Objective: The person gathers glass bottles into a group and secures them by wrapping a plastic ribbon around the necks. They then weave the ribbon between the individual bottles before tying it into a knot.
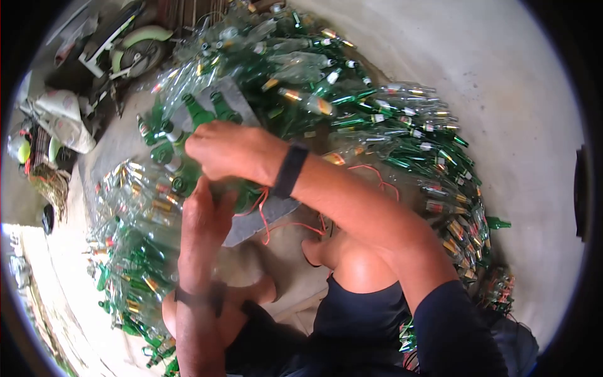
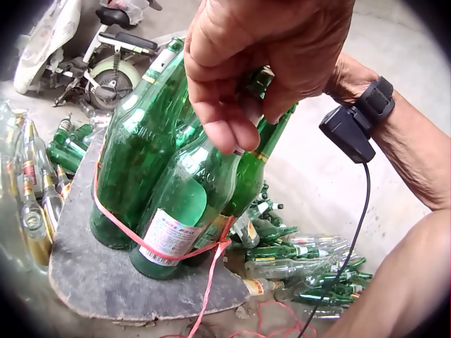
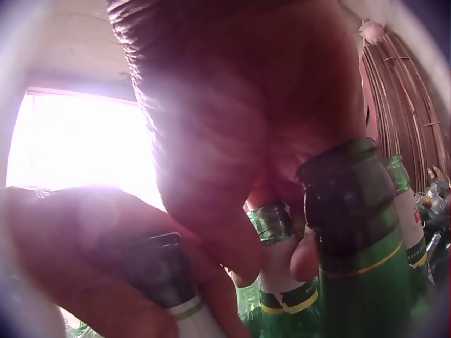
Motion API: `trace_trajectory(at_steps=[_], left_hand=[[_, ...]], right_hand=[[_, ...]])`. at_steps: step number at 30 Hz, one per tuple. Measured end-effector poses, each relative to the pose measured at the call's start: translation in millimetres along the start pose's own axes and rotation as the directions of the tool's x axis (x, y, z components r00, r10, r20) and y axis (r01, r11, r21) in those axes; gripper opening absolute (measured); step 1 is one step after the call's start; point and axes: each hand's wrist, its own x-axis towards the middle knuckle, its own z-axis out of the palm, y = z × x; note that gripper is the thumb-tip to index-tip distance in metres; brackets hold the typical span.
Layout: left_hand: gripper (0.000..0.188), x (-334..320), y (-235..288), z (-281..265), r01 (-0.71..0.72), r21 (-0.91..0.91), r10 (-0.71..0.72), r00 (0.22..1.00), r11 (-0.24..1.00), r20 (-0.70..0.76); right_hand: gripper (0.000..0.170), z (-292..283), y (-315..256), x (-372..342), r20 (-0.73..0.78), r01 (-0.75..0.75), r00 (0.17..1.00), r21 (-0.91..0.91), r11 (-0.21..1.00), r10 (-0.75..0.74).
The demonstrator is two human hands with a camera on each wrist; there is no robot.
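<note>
Several upright green bottles (image 1: 198, 113) (image 2: 141, 151) stand close together on a grey board (image 1: 235, 100) (image 2: 77, 260). A pink-red string (image 1: 265, 217) (image 2: 127, 229) runs around their lower parts, with loose ends hanging at the near side. My left hand (image 1: 204, 213) (image 2: 261, 53) (image 3: 84, 260) curls its fingers round a bottle neck at the near side. Across the bottle tops, my right hand (image 1: 232, 151) (image 3: 246, 113) has its fingertips on both sides of a green neck (image 3: 271, 224). In the left wrist view the right fingers are hidden behind the left hand.
Heaps of green and clear bottles (image 1: 408, 125) (image 2: 310, 257) surround the board on several sides. A small scooter (image 1: 135, 53) (image 2: 109, 63) stands beyond at the back left. More red string (image 1: 383, 179) lies near the knees.
</note>
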Motion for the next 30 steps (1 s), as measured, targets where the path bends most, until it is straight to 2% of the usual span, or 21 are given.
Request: trace_trajectory(at_steps=[1,2,4,5,6,8,11,14,16,18,19,20,22,23,26,28,30], left_hand=[[0.03,0.9,2.3,-0.4,0.043,-0.008,-0.043,0.999,0.999,0.016],[0.03,1.0,4.6,-0.7,0.027,-0.01,-0.027,0.999,1.0,0.022],[0.036,1.6,13.9,-2.3,0.131,0.0,-0.131,0.991,0.991,0.031],[0.034,1.4,25.2,-5.1,0.233,-0.026,-0.232,0.972,0.972,0.038],[0.034,2.3,25.1,-4.1,0.226,-0.025,-0.225,0.973,0.974,0.043],[0.036,3.2,16.1,-3.4,0.224,-0.027,-0.223,0.974,0.974,0.025],[0.038,4.5,13.1,-3.3,0.226,-0.066,-0.224,0.974,0.972,0.038],[0.039,4.1,18.0,-5.2,0.213,-0.07,-0.21,0.976,0.975,0.051],[0.04,2.0,20.2,-4.6,0.203,-0.096,-0.202,0.979,0.974,0.028],[0.042,3.0,16.7,-5.4,0.196,-0.057,-0.194,0.98,0.979,0.041],[0.043,2.8,19.8,-6.0,0.212,-0.044,-0.21,0.977,0.976,0.045],[0.044,2.9,22.2,-7.1,0.228,-0.03,-0.226,0.973,0.973,0.046],[0.044,3.1,19.3,-7.5,0.223,-0.037,-0.222,0.974,0.974,0.045],[0.044,2.9,17.8,-7.1,0.222,-0.046,-0.22,0.975,0.974,0.04],[0.044,3.5,18.7,-5.8,0.197,-0.047,-0.195,0.98,0.979,0.04],[0.044,4.0,21.8,-5.9,0.231,-0.032,-0.229,0.972,0.973,0.055],[0.044,4.1,16.1,-4.6,0.196,-0.063,-0.193,0.98,0.979,0.038]], right_hand=[[0.018,1.7,-0.2,-0.7,-0.059,0.015,0.998,0.004,1.0,-0.014],[0.017,2.2,-1.5,-2.1,-0.117,0.03,0.993,0.01,1.0,-0.028],[0.017,-1.2,-4.8,-2.6,-0.13,0.021,0.991,-0.002,1.0,-0.021],[0.017,-4.5,-8.1,-1.4,-0.079,0.018,0.997,-0.021,1.0,-0.019],[0.017,-9.6,-12.1,-1.0,-0.025,0.015,1.0,-0.039,0.999,-0.016],[0.015,-19.5,-19.0,-4.4,-0.015,-0.017,1.0,-0.046,0.999,0.016],[0.018,-23.2,-20.1,-13.0,-0.129,0.034,0.99,-0.104,0.994,-0.048],[0.022,-43.0,-24.7,-29.5,-0.217,0.002,0.975,-0.142,0.99,-0.033],[0.022,-64.2,-19.5,-39.2,-0.185,0.001,0.983,-0.098,0.995,-0.019],[0.017,-81.1,-11.0,-56.0,-0.164,-0.055,0.984,0.075,0.996,0.067],[0.013,-84.2,-2.8,-63.1,-0.2,-0.081,0.974,0.115,0.99,0.103],[0.013,-85.0,6.8,-70.9,-0.185,-0.156,0.966,0.137,0.978,0.18],[0.014,-90.2,24.1,-103.2,-0.299,-0.163,0.937,0.084,0.983,0.181],[0.014,-93.1,31.0,-120.6,-0.274,-0.253,0.917,0.161,0.954,0.289],[0.017,-83.3,48.0,-183.2,-0.212,-0.488,0.802,0.307,0.817,0.559],[0.017,-61.8,61.0,-234.4,-0.181,-0.564,0.764,0.278,0.777,0.619],[0.017,-34.1,65.6,-288.3,-0.101,-0.683,0.682,0.266,0.68,0.725]])
